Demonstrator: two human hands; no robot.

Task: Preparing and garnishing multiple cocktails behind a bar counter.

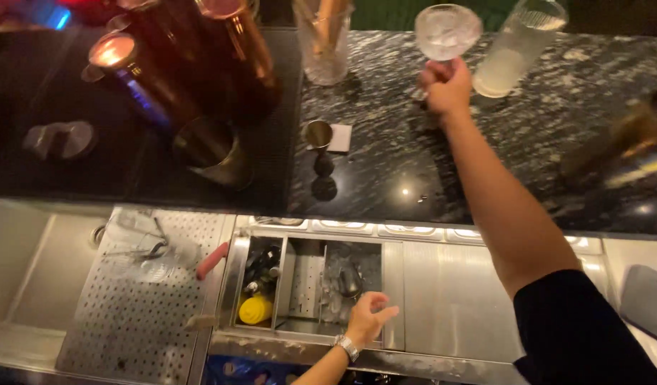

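Right hand: my right hand (447,87) is closed around the stem of a stemmed glass (447,31) filled with ice, at about 1 o'clock on the dark speckled counter (385,150).
Left hand: my left hand (367,319), a watch on its wrist, hangs half curled and holding nothing over the near edge of the ice well (350,281) at 6 o'clock.
Beside the glass: a tall frosted glass (517,46) with pale liquid stands just at its 3 o'clock.
Counter middle: a metal jigger (318,135) stands near a small white napkin (340,137).
Far left: copper shaker tins (193,64) at 11 o'clock on a black mat.
Below: a yellow-capped bottle (255,309) sits in the bin at the 9 o'clock side of the ice well.
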